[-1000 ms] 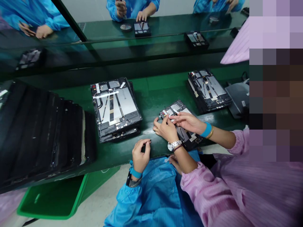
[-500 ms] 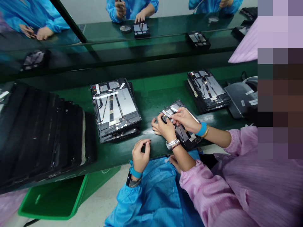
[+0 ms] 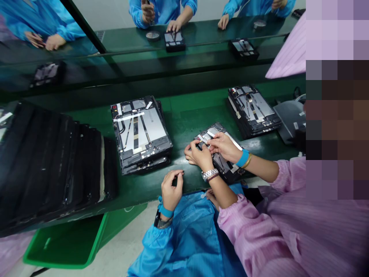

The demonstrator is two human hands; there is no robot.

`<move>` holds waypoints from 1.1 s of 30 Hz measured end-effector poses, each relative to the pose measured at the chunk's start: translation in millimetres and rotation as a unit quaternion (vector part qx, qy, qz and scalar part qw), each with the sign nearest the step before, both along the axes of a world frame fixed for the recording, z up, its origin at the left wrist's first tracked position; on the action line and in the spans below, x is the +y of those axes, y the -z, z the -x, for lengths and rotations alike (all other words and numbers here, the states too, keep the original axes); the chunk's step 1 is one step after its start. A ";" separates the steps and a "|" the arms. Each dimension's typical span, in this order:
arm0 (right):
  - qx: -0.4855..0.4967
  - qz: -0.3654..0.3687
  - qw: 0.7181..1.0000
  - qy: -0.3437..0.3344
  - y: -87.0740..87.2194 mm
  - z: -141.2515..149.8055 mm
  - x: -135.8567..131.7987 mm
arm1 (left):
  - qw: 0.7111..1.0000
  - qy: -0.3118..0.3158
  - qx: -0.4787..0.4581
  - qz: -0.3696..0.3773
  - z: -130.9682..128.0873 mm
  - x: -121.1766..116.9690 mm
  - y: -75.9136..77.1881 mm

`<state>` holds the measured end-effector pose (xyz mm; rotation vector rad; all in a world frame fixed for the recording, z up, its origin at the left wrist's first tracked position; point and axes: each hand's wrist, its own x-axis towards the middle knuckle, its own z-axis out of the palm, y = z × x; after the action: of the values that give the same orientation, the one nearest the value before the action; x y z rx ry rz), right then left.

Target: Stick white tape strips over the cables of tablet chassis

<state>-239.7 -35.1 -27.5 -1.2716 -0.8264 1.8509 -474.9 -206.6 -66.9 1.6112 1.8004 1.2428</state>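
Note:
My left hand (image 3: pixel 171 189), in a blue sleeve with a blue wristband, rests on the near edge of the green bench (image 3: pixel 184 115). Its fingers are curled into a pinch round something small and dark that I cannot make out. Only a bit of my right hand (image 3: pixel 210 196) shows at my lap, under a co-worker's pink-sleeved arm (image 3: pixel 230 215); its fingers are hidden. Just right of my left hand, the co-worker's two hands (image 3: pixel 211 151) press a small strip onto an opened tablet (image 3: pixel 227 169). A stack of opened tablets (image 3: pixel 140 132) lies beyond my left hand.
A row of black trays (image 3: pixel 52 161) leans at the left. Another tablet stack (image 3: pixel 253 109) and a grey device (image 3: pixel 290 119) sit at the right. A green bin (image 3: pixel 69 242) stands under the bench. People in blue sleeves work at the far bench (image 3: pixel 201 36).
The co-worker's hands have shifted slightly on the opened tablet. My left hand has stayed where it was. Another hand has appeared on the far bench.

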 end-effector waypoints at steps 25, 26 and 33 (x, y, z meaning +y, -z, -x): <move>0.071 0.031 0.997 -0.007 -13.1 -10.1 -14.4 | 1.000 0.004 -0.005 -0.005 0.0 -1.3 2.7; 0.070 0.035 0.997 -0.006 -13.2 -9.8 -13.6 | 1.000 0.003 -0.005 -0.005 0.0 -1.2 2.6; 0.060 0.045 0.997 -0.006 -13.8 -8.9 -10.7 | 1.000 0.005 -0.005 -0.008 0.3 -1.1 1.8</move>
<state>-230.7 -45.7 -13.7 -1.1993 -0.6948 1.9733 -475.2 -207.7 -68.6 1.6190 1.7786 1.2620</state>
